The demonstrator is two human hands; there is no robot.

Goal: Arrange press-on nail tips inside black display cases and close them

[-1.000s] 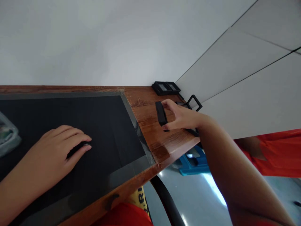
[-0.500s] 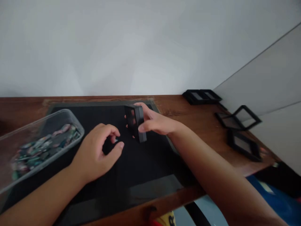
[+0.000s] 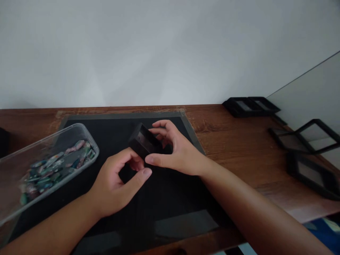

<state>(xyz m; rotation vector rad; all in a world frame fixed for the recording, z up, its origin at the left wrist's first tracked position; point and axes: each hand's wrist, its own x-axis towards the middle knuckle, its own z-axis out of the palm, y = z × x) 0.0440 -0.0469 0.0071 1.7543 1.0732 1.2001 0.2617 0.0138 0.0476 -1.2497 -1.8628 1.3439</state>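
Tilted above the black mat (image 3: 170, 198) is a small black display frame (image 3: 145, 140), shaped like a shallow box with a hollow middle. My right hand (image 3: 177, 150) grips it from the right, thumb on the near edge and fingers behind. My left hand (image 3: 119, 177) is at its lower left corner, the index finger against or just under it. The left fingers are curled in and the thumb tip is close to them; anything between them is hidden. To the left, a clear plastic tub (image 3: 97, 150) contains many small polished stones (image 3: 50, 173) in green, pink and grey.
Two black frames (image 3: 251, 106) lie at the back right by the wall. An open hinged frame (image 3: 305, 136) and another black frame (image 3: 313, 175) are on the wooden table (image 3: 225, 131) further right. A dark object (image 3: 3, 141) shows at the left edge.
The black frame has tipped from nearly upright to a slant and moved slightly left. My left hand has moved right to its corner. The view has turned left.
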